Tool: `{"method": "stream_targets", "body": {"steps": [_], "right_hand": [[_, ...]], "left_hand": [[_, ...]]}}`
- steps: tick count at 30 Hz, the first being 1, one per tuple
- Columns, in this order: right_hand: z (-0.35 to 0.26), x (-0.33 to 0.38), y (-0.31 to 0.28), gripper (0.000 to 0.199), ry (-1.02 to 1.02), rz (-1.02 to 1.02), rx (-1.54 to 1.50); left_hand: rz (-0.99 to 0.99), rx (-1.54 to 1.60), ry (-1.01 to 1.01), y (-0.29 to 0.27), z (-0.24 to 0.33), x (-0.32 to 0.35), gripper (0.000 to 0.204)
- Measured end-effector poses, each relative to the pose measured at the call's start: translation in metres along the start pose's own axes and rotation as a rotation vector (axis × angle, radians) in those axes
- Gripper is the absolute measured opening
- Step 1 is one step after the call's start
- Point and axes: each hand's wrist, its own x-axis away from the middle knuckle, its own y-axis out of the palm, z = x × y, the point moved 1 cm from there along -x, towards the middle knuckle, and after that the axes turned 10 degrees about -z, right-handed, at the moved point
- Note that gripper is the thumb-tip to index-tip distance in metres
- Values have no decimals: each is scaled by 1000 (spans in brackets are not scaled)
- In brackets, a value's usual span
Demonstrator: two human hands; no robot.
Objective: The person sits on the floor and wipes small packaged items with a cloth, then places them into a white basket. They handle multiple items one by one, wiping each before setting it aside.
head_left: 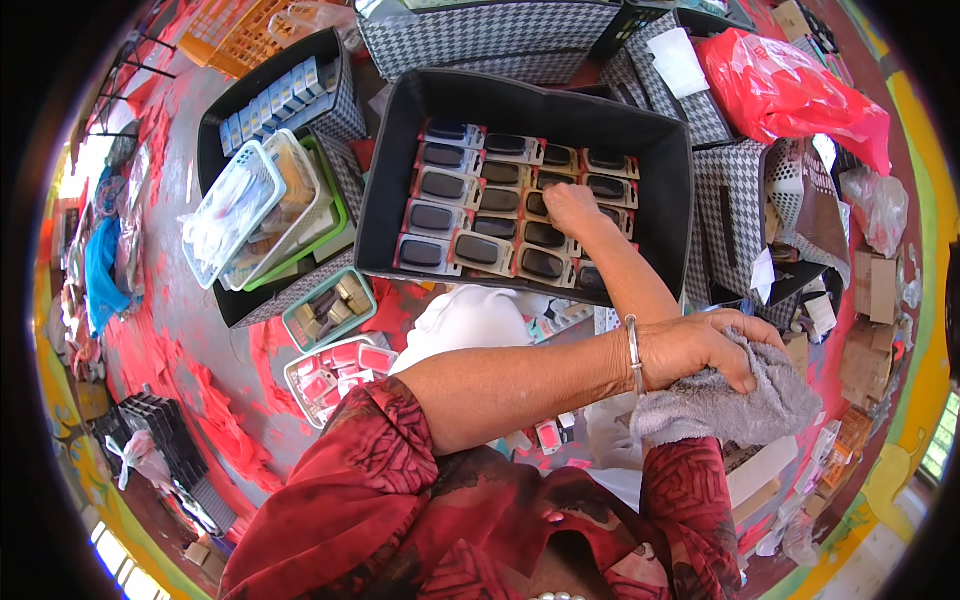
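My left hand point(690, 350), with a bangle at the wrist, reaches across my right forearm and is closed on a grey cloth point(755, 395). The cloth lies over the right forearm. My right hand point(572, 208) is inside a black fabric box point(385, 225), its fingers bent down onto the packs; the fingertips are partly hidden. Rows of carded blister packs point(483, 250), each with a dark rounded oblong item, cover the bottom of the box. Some packs by the right hand and forearm are covered.
At left, a patterned fabric bin point(350, 110) holds blue-and-white boxes, with stacked plastic baskets point(235, 205) in front. Small trays point(330, 310) of packs sit below. A red plastic bag point(790, 95) lies on bins at right. A white bundle point(465, 320) is close below the box.
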Motion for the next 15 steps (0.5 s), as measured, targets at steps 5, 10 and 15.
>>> {"method": "stream_targets", "body": {"steps": [5,10,15], "right_hand": [[32,27,-18,40,30,103,-329],[84,161,-63,36,-72,77,-1294],[61,321,-56,64,-350,792,-1890]], "left_hand": [[52,92,-29,-5,-4,-5,48],[76,-43,-15,-6,-15,-15,41],[351,-373,34,-17,-40,-31,48]]}}
